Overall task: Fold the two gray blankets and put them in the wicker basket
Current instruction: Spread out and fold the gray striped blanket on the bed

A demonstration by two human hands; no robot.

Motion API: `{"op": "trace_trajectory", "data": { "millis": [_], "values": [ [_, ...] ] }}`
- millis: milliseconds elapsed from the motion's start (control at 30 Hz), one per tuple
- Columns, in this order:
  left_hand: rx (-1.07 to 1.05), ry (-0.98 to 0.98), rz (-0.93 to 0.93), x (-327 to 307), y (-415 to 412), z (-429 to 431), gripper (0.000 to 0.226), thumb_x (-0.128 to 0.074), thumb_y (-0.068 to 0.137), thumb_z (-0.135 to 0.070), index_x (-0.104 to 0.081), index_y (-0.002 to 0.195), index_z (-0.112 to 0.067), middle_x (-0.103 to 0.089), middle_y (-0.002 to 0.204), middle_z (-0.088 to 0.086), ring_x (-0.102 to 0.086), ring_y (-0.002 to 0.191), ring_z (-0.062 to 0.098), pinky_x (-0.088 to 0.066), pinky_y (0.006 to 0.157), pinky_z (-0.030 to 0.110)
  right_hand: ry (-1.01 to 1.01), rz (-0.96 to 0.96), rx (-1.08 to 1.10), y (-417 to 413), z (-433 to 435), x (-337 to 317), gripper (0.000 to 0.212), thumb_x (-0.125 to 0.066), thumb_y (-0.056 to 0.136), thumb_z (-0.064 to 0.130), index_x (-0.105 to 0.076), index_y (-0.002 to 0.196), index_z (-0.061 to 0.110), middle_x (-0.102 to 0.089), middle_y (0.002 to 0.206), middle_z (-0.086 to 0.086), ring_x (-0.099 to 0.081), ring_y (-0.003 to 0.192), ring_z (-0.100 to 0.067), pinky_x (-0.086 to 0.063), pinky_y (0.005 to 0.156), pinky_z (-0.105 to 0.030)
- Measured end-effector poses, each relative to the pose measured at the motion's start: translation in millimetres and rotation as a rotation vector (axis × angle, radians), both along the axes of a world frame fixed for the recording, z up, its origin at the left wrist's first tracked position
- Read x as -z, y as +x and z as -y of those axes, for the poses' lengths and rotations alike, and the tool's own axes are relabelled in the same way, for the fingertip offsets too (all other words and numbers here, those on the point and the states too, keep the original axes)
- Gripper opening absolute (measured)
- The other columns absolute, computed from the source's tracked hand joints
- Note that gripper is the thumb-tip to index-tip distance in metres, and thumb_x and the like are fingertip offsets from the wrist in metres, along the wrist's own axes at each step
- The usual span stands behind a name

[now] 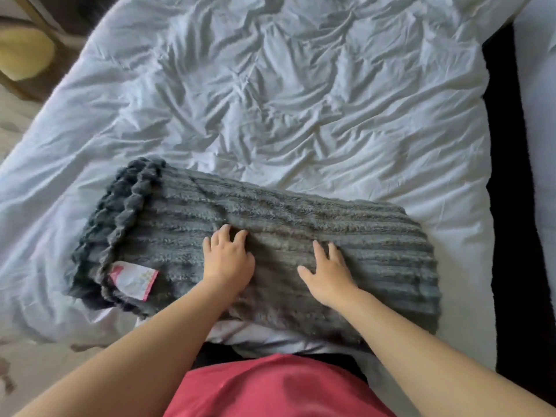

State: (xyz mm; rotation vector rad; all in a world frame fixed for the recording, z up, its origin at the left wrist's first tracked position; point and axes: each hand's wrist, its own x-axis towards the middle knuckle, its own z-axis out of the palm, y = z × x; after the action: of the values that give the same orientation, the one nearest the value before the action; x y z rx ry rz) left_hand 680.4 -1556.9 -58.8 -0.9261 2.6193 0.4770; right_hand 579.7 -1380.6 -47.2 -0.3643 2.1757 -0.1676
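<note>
Head view, lower centre: your left hand (229, 261) and right hand (328, 276) press flat, fingers spread, gripping nothing, on the folded gray blanket (301, 218), likely to set its fold.

A ribbed, fluffy gray blanket (346, 236) is folded into a long band, laid flat across the near bed edge, layered edges stacked at its left end.

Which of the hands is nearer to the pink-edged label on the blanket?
Left. The left hand rests on the blanket just right of the label; the right hand lies farther right.
</note>
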Motion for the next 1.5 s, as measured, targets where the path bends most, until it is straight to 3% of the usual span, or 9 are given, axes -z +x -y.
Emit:
{"op": "trace_trajectory", "data": {
  "millis": [233, 400, 533, 667, 800, 967, 1067, 1300, 1500],
  "values": [
    [-0.204, -0.050, 0.083, -7.4, 114.9, 123.5, 0.056, -0.041, 0.092, -0.050, -0.033, 0.143, -0.028, -0.022, 0.153, 0.008, -0.022, 0.139, 0.028, -0.018, 0.116, 0.041, -0.050, 0.140, -0.200, 70.1, 152.5, 13.8, 0.069, -0.038, 0.096, 0.053, -0.005, 0.152, 0.032, 0.013, 0.161, -0.005, 0.009, 0.148, -0.027, -0.013, 0.119, -0.045],
    [-0.406, 0.012, 0.017, -17.4, 142.4, 191.7, 0.047, -0.044, 0.090, -0.044, -0.044, 0.133, -0.024, -0.035, 0.142, 0.010, -0.034, 0.130, 0.030, -0.029, 0.109, 0.041, -0.286, 0.074, -0.185, 74.0, 269.4, 11.6, 0.054, -0.042, 0.099, 0.040, -0.029, 0.149, 0.026, -0.019, 0.155, -0.004, -0.043, 0.126, -0.026, -0.045, 0.083, -0.028],
    [-0.520, 0.103, -0.025, -22.6, 131.5, 223.3, 0.055, -0.047, 0.085, -0.059, -0.057, 0.120, -0.018, -0.049, 0.127, 0.009, -0.045, 0.118, 0.029, -0.041, 0.097, 0.039, -0.347, 0.075, 0.045, 54.1, 347.6, 9.6, 0.040, -0.043, 0.098, 0.041, -0.054, 0.121, 0.011, -0.052, 0.110, -0.009, -0.049, 0.075, -0.017, -0.040, 0.066, -0.029],
    [-0.506, 0.194, -0.120, -16.1, 96.8, 239.8, 0.065, -0.053, 0.079, -0.066, -0.051, 0.124, -0.020, -0.052, 0.121, 0.007, -0.049, 0.116, 0.029, -0.047, 0.090, 0.040, -0.391, 0.367, 0.563, 34.8, 398.5, 14.9, 0.025, -0.060, 0.090, 0.031, -0.060, 0.101, 0.009, -0.066, 0.093, -0.013, -0.065, 0.083, -0.024, -0.056, 0.061, -0.030],
    [-0.303, 0.263, 0.003, -0.2, 58.5, 250.0, 0.043, -0.052, 0.087, -0.049, -0.052, 0.114, -0.015, -0.062, 0.108, 0.009, -0.058, 0.103, 0.032, -0.048, 0.075, 0.037, -0.367, 0.191, 0.595, 35.5, 433.5, 23.6, 0.007, -0.052, 0.078, 0.005, -0.059, 0.079, 0.008, -0.057, 0.067, -0.009, -0.052, 0.054, -0.023, -0.038, 0.040, -0.020],
    [-0.859, 1.172, -0.318, 29.0, 81.2, 270.0, 0.020, -0.056, 0.095, -0.022, -0.067, 0.080, -0.014, -0.070, 0.078, 0.001, -0.065, 0.066, 0.010, -0.050, 0.058, 0.017, -0.412, 0.324, 0.436, 48.4, 442.7, 29.4, 0.021, -0.045, 0.096, 0.007, -0.057, 0.112, 0.007, -0.059, 0.084, -0.016, -0.063, 0.072, -0.027, -0.054, 0.054, -0.028],
    [-0.905, 1.008, -0.152, 48.8, 110.4, 276.8, 0.024, -0.059, 0.093, -0.029, -0.063, 0.079, -0.009, -0.062, 0.075, 0.008, -0.056, 0.069, 0.017, -0.042, 0.063, 0.026, -0.306, 0.540, 0.345, 52.3, 432.8, 34.3, 0.039, -0.038, 0.101, 0.008, -0.041, 0.140, 0.005, -0.059, 0.119, -0.022, -0.062, 0.103, -0.032, -0.053, 0.079, -0.035],
    [-0.508, 0.401, -0.124, 10.5, 114.9, 275.3, 0.045, -0.051, 0.084, -0.060, -0.059, 0.082, -0.016, -0.063, 0.076, 0.002, -0.059, 0.078, 0.024, -0.044, 0.064, 0.032, -0.365, 0.102, 0.403, 65.0, 387.3, 12.4, 0.028, -0.043, 0.094, 0.012, -0.061, 0.116, 0.015, -0.064, 0.088, 0.001, -0.060, 0.075, -0.013, -0.052, 0.063, -0.030],
    [-0.327, 0.618, 0.209, -19.7, 121.5, 272.3, 0.061, -0.060, 0.074, -0.069, -0.066, 0.085, -0.010, -0.071, 0.079, 0.009, -0.069, 0.073, 0.027, -0.059, 0.068, 0.035, -0.152, 0.038, 0.164, 83.3, 324.1, -12.0, 0.014, -0.044, 0.094, 0.018, -0.056, 0.101, 0.021, -0.059, 0.095, 0.000, -0.054, 0.068, -0.018, -0.041, 0.055, -0.027]
  ]
}}
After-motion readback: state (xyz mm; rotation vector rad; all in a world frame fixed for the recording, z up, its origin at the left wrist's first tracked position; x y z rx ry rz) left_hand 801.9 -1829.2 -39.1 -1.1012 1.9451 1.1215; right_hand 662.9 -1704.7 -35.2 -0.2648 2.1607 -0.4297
